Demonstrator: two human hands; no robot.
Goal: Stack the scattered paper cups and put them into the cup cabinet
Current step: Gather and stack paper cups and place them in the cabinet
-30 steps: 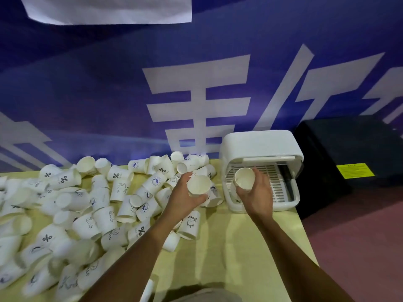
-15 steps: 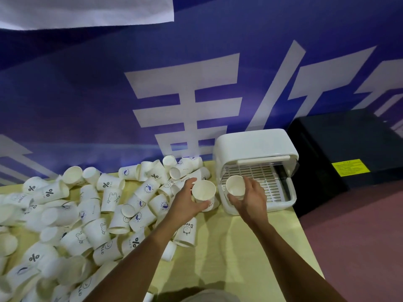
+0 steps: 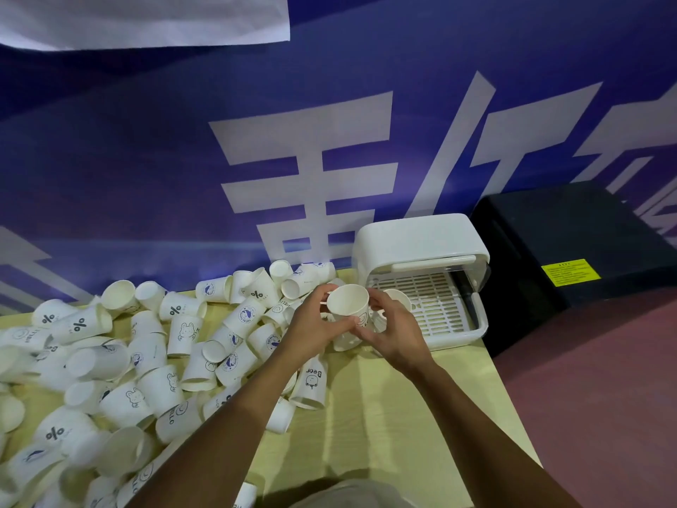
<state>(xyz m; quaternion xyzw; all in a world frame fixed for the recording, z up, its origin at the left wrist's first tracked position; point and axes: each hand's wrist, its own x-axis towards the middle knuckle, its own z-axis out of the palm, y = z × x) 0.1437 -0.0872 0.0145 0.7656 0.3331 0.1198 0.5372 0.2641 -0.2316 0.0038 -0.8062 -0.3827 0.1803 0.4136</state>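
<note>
Hands: your left hand [image 3: 311,333] grips one paper cup [image 3: 348,305], right hand [image 3: 397,337] holds a second cup [image 3: 400,297] | where: tabletop [image 3: 384,416] far-right corner, before open cup cabinet [image 3: 421,243] | do: square rims, nest gently, no crushing.

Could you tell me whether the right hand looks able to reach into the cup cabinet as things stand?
Probably yes: the cup cabinet stands open just beyond the right hand with nothing between, though that hand holds a paper cup.
</note>
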